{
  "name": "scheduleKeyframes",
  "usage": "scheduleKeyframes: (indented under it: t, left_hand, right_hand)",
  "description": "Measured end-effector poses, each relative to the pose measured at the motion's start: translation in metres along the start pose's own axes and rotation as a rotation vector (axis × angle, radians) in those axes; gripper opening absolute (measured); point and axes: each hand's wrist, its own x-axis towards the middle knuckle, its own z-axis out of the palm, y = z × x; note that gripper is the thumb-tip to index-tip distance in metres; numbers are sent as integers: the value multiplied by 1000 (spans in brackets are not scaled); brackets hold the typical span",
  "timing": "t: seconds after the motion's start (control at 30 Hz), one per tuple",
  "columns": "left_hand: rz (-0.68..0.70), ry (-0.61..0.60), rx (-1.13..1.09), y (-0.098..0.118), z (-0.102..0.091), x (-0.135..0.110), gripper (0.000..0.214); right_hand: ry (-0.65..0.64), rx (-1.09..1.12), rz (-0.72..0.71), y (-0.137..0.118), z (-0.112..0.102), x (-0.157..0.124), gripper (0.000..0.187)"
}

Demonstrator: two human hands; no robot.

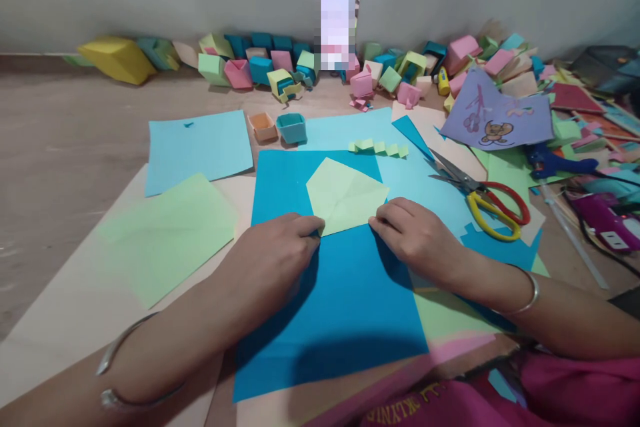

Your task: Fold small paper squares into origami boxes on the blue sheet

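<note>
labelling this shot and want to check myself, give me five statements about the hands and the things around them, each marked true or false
1. The left hand and right hand both have fingers at the near edge of the creased pale green paper. True.
2. The scissors have one red handle loop and one yellow. True.
3. The right hand is gripping the scissors. False: they lie off to its right, with no hand on them.
4. The sheet directly beneath the creased pale green paper is pink. False: it is a blue sheet.
5. A small orange box stands to the left of a small teal box. True.
</note>
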Motion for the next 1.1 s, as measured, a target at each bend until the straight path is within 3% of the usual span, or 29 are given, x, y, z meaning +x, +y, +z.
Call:
scheduleKeyframes:
  t: [0.1, 0.23, 0.37, 0.5, 0.63, 0.8, 0.97, 1.1]
  left_hand:
    - [0, -98, 70, 4, -4, 2, 31]
    - [-33, -81, 75, 11, -3, 7, 25]
    - [10, -89, 132, 14, 3, 11, 34]
    - [45, -73, 124, 11, 5, 14, 27]
    - [7, 1, 75, 3, 9, 15, 28]
    - [-40, 102, 92, -4, 14, 16, 28]
    - [-110, 179, 117, -7, 18, 18, 28]
    - [-128, 199, 87, -10, 21, 21, 39]
  right_hand:
    - [12, -15, 11, -2, -2, -1, 30]
    - [14, -51, -2, -6, -6, -2, 29]
    - [-89, -93, -2, -4, -14, -3, 26]
    - [-180, -130, 53, 10, -21, -4, 20]
    - [-231, -239, 128, 20, -22, -2, 38]
    - [-211, -205, 46, 20, -19, -2, 30]
    - [-225, -25, -50, 16, -21, -3, 26]
    - [-170, 4, -158, 12, -24, 0, 31]
